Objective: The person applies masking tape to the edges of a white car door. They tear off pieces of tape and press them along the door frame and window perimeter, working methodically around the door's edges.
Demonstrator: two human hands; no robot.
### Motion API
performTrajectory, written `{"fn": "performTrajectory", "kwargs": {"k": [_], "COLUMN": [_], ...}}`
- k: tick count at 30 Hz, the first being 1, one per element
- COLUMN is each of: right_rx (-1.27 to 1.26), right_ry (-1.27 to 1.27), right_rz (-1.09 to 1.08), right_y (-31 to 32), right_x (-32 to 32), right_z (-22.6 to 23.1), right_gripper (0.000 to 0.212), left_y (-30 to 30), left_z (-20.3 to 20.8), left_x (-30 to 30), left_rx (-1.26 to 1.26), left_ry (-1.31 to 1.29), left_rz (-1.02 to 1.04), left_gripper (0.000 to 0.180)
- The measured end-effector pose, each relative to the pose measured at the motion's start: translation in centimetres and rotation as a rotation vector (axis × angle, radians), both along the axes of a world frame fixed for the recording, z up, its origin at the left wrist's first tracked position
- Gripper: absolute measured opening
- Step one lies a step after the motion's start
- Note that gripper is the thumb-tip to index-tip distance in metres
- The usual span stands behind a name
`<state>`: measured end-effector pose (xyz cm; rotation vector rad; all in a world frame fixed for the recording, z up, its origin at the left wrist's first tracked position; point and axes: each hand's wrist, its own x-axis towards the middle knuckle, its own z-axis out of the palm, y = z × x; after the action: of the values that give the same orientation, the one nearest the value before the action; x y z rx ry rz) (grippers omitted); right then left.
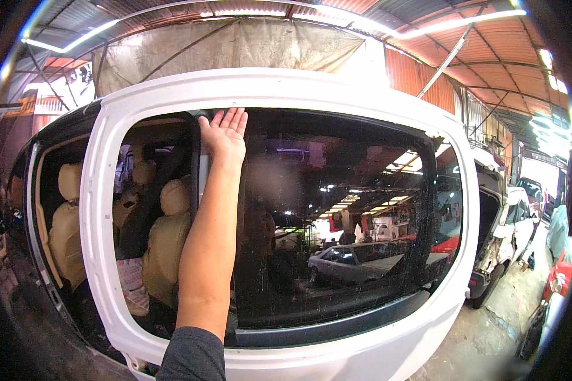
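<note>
My left hand (pixel 225 135) is raised with its palm turned toward me. Its fingers stretch upward and the thumb stands apart to the left; it grips nothing. The fingertips reach the upper edge of the opening in a white vehicle body frame (pixel 286 89); whether they press on it I cannot tell. Behind the forearm runs a dark window pillar. To its right sits a dark, reflective window pane (pixel 337 305). Left of it the opening shows beige covered seats (pixel 166 241) inside the vehicle. My right hand is out of view.
A damaged white car (pixel 511 222) stands at the right on a concrete floor (pixel 470 343), with red bodywork (pixel 559 279) near the right rim. Behind the vehicle hangs a large beige tarp (pixel 235 51). A dark open doorway with a seat lies at the left.
</note>
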<state>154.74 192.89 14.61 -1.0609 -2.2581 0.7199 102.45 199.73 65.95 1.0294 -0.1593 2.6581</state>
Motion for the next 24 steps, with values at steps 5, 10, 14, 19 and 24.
{"fn": "performTrajectory", "kwargs": {"k": [5,10,14,19,24], "right_rx": [-0.017,-0.015,-0.087,-0.114,-0.154], "right_ry": [0.040,0.035,0.004,-0.104,0.262], "right_rz": [0.008,0.022,0.026,0.013,-0.010], "right_y": [0.2,-0.2,-0.1,-0.3,0.8], "right_x": [-0.3,-0.5,-0.8,-1.1,-0.7], "right_z": [-0.5,0.1,-0.2,1.5,1.5], "right_gripper": [0.048,0.046,0.044,0.042,0.041], "left_y": [0.1,0.8,1.5,1.7,6.7], "left_z": [0.0,0.1,0.0,-0.6,-5.8], "left_x": [0.2,-0.2,0.5,2.9,13.7], "left_rx": [-0.061,0.014,0.067,0.064,-0.114], "left_ry": [-0.013,0.100,0.114,0.052,-0.068], "left_rz": [0.062,0.037,0.003,-0.015,-0.005], "left_gripper": [0.077,0.077,0.080,0.085,0.075]}}
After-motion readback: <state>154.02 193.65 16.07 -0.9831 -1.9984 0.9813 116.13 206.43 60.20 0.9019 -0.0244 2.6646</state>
